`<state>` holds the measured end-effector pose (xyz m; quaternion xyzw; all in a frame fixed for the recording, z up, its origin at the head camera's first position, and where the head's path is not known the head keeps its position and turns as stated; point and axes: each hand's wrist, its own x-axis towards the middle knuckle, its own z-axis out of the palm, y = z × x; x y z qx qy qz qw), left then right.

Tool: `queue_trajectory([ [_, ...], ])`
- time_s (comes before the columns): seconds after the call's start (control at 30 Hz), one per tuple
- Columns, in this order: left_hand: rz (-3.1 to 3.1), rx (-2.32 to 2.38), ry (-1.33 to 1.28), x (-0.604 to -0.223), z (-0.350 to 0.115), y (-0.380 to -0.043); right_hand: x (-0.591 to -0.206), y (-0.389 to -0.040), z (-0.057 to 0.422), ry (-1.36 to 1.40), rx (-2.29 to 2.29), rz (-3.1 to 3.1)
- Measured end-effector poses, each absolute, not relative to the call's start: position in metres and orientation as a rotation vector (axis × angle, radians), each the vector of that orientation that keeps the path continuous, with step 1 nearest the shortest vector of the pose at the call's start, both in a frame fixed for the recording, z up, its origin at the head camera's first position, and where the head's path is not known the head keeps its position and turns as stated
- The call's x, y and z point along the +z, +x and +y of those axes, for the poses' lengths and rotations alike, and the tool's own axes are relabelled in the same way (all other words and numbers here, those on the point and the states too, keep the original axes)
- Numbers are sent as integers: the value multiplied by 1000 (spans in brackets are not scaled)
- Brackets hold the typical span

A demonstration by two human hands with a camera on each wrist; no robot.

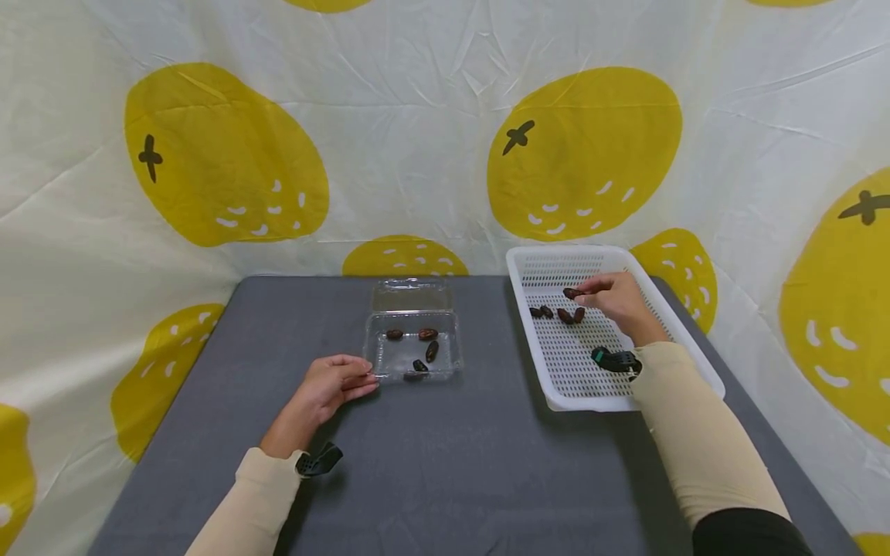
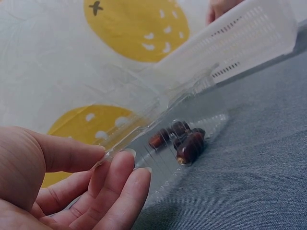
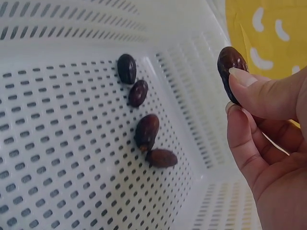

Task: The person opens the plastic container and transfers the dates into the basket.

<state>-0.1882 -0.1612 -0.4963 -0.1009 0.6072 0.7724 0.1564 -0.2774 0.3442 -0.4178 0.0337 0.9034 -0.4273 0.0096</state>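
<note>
My left hand pinches the near left corner of the rim of a clear plastic clamshell box between thumb and fingers. The box's lid stands folded back on the far side. Several dark brown dates lie spread inside. Over the white basket, my right hand pinches one date between thumb and fingertips, raised above the basket floor. Below it, several more dates rest on the slotted floor in a loose row, two of them touching end to end.
A dark grey cloth covers the table. Behind it hangs a pale curtain printed with large yellow fruit. The basket stands at the back right, its side walls rising around the dates, with a strip of table between it and the box.
</note>
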Motion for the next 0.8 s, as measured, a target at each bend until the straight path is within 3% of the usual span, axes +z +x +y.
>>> queue_trajectory([
  [0.8,1721,2220,-285,-496,-161,-188,-437,-278,365,438,-1407,2859],
])
